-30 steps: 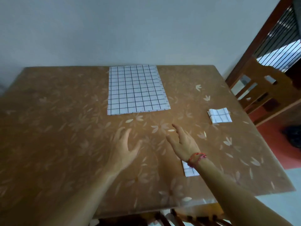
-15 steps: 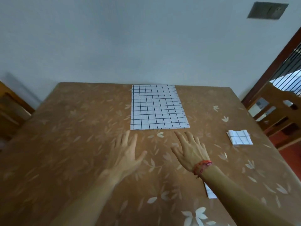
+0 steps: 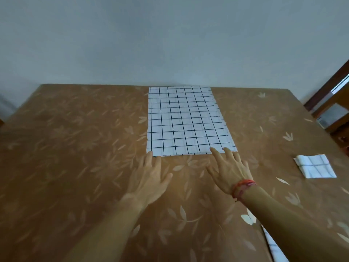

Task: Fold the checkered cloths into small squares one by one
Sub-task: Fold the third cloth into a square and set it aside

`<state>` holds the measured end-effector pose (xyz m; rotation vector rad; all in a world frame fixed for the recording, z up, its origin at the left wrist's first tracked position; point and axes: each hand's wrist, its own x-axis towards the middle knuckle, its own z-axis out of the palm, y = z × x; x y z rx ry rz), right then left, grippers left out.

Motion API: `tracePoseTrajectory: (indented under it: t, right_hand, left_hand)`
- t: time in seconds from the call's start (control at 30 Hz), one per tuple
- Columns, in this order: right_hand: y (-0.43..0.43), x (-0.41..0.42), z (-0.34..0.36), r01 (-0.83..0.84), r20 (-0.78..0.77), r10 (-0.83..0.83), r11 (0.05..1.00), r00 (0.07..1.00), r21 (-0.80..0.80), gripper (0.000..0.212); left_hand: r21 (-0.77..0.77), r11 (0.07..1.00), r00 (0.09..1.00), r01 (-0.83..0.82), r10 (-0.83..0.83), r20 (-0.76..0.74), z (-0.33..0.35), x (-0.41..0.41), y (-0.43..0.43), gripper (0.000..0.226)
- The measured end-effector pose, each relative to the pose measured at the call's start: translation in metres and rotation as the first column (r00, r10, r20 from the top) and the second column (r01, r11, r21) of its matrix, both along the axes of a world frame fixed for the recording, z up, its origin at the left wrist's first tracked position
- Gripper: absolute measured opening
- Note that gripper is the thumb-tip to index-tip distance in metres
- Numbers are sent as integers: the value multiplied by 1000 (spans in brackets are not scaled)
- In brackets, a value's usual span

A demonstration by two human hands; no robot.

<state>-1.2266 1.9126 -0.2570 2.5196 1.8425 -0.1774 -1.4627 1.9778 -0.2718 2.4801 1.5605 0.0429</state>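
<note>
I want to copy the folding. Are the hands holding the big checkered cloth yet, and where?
Nothing is held yet. The left hand and right hand are open, fingertips at the near edge of the flat checkered cloth, with no grip.

The right forearm [image 3: 287,216] and the bottom edge hide most of a checkered cloth [image 3: 274,250].

A brown leaf-patterned table [image 3: 75,148] stands against a pale wall [image 3: 170,44].

Matt woven checkered cloth [image 3: 186,120] (creased) on glossy floral table cover [image 3: 75,148].
</note>
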Motion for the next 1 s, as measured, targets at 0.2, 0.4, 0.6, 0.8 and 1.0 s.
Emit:
tracePoseTrajectory:
  t: [0.2,0.4,0.6,0.8,1.0]
  right_hand:
    - [46,22,-53,30,12,-29,999,1000,-37,58]
    - [74,38,-87,32,4,-31,999,999,-10,59]
    - [82,46,-99,72,-14,-72,997,997,-40,64]
    - [78,48,-100,27,-17,-28,998,999,-52,62]
    - [73,39,-95,5,84,-5,1000,996,1,69]
  left_hand:
    - [-6,1000,1000,-1,1,-10,-52,27,39,63]
    - [-29,1000,1000,-7,6,-19,-73,40,71,65]
    - [-87,996,998,-27,22,-51,-74,45,82,62]
    - [-102,995,994,-3,-8,-106,-79,46,82,66]
    - [33,999,998,0,2,-58,-73,44,74,67]
